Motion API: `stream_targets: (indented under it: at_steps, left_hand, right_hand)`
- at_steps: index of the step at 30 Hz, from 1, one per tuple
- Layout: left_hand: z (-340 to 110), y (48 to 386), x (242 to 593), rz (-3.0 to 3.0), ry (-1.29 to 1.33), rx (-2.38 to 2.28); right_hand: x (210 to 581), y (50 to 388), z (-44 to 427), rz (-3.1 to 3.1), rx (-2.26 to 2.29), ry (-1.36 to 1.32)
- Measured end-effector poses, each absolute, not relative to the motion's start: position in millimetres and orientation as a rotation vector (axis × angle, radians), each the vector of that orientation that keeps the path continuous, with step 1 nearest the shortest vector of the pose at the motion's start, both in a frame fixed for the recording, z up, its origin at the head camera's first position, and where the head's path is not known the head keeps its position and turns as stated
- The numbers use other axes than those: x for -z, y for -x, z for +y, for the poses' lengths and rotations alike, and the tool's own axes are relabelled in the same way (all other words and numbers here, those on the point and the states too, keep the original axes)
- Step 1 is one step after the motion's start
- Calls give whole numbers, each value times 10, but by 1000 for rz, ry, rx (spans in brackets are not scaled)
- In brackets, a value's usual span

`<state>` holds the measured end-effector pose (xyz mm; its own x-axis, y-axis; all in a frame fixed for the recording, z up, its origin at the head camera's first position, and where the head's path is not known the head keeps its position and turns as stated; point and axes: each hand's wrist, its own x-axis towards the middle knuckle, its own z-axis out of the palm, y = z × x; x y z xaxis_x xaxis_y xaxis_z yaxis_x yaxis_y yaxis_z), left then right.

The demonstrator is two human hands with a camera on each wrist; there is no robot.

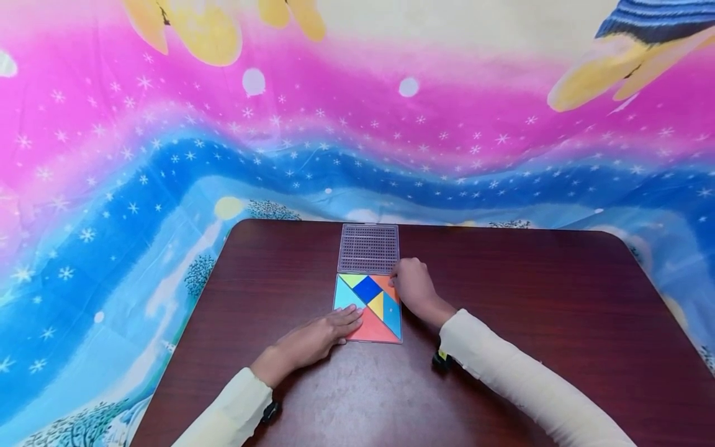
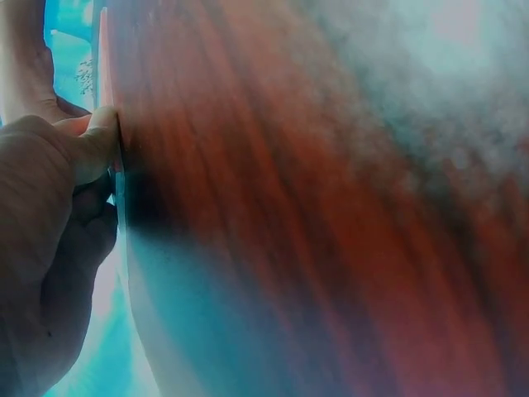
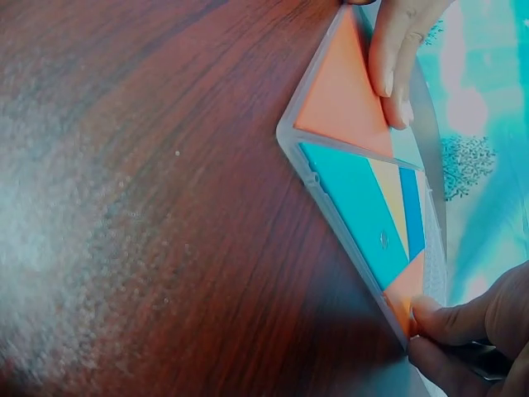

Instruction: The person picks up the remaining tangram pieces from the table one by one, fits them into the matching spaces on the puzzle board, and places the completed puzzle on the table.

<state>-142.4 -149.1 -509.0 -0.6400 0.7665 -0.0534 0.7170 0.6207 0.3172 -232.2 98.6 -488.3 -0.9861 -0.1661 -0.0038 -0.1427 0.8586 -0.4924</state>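
A square tangram case [image 1: 401,323] lies on the table, its flat pieces fitted together. They include a coral triangle [image 1: 373,328], a light cyan triangle [image 1: 344,297], a blue square [image 1: 367,289] and a small yellow triangle [image 1: 377,304]. My left hand [image 1: 318,335] rests on the case's lower left part, fingers extended over the coral and cyan triangles. At the upper right corner my right hand [image 1: 414,287] pinches the case's edge by the orange piece [image 3: 405,289]. In the right wrist view, the thumb touches that piece's corner; the fingertips beneath are partly hidden.
A grey gridded case half [image 1: 368,248] lies flat behind the pieces, near the table's far edge. The dark brown table [image 1: 503,298] extends to both sides. A colourful printed cloth [image 1: 357,136] hangs behind it. Small dark devices show at both wrists.
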Motion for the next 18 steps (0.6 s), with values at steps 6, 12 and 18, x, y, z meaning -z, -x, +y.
stream_targets:
  at_steps: [6, 12, 18]
  left_hand:
    - [-1495, 1448, 5090, 2678, -1307, -377]
    - [-1524, 1478, 5069, 2714, -1408, -363]
    - [-1554, 1530, 5015, 2754, -1383, -443]
  right_hand:
    - [4894, 2348, 1026, 2948, 780, 263]
    - [4904, 2367, 1037, 2933, 761, 288]
    - [4879, 2408, 1124, 2958, 744, 365]
